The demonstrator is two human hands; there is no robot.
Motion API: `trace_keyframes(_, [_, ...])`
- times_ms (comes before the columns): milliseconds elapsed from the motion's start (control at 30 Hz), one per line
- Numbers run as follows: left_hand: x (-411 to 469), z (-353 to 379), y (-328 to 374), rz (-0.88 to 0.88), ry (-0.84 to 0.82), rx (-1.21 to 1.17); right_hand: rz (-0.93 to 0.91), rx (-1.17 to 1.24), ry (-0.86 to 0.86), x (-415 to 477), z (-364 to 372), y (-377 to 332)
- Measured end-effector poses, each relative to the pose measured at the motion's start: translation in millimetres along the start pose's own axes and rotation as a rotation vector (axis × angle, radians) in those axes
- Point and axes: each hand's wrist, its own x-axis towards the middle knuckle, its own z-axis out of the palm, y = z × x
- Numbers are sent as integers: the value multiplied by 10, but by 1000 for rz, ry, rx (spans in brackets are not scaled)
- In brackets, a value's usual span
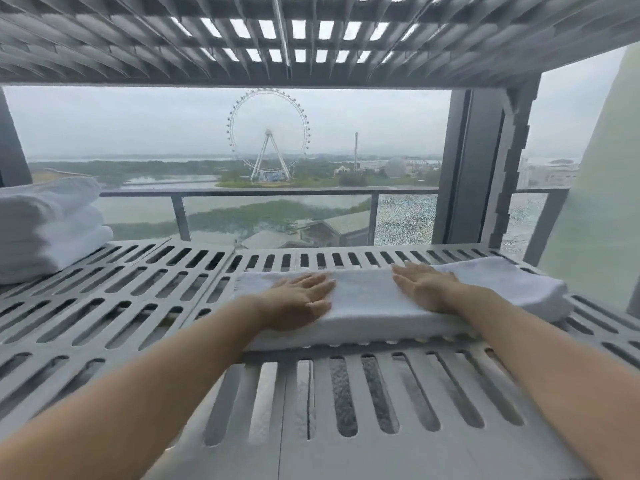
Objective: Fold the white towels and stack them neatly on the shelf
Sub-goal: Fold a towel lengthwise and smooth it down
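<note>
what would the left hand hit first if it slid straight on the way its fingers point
The left hand, flat on the long folded white towel, points right toward the right hand. It would probably meet those fingertips first; only bare towel lies between.

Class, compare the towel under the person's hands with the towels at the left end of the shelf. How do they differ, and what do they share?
The long towel lies alone as one low, stretched-out fold; the stacked towels sit piled in several layers, so they stand taller. The long towel has the left hand and right hand pressed flat on it; the stacked towels are untouched. Both are white and rest on the slotted grey shelf.
</note>
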Motion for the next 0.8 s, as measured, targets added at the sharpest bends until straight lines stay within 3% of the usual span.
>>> trace_keyframes(233, [756, -121, 902, -93, 192, -177, -218, 121, 30, 17, -36, 51])
trace_keyframes(367, [988, 96, 1235, -208, 121, -98, -220, 53, 4, 18, -46, 427])
trace_keyframes(600, [875, 104, 1252, -179, 71, 73, -166, -25, -21, -152, -137, 1164])
trace_keyframes(800, [1038, -64, 1560, -341, -10, -35, -166, -63, -102, -190, -237, 1266])
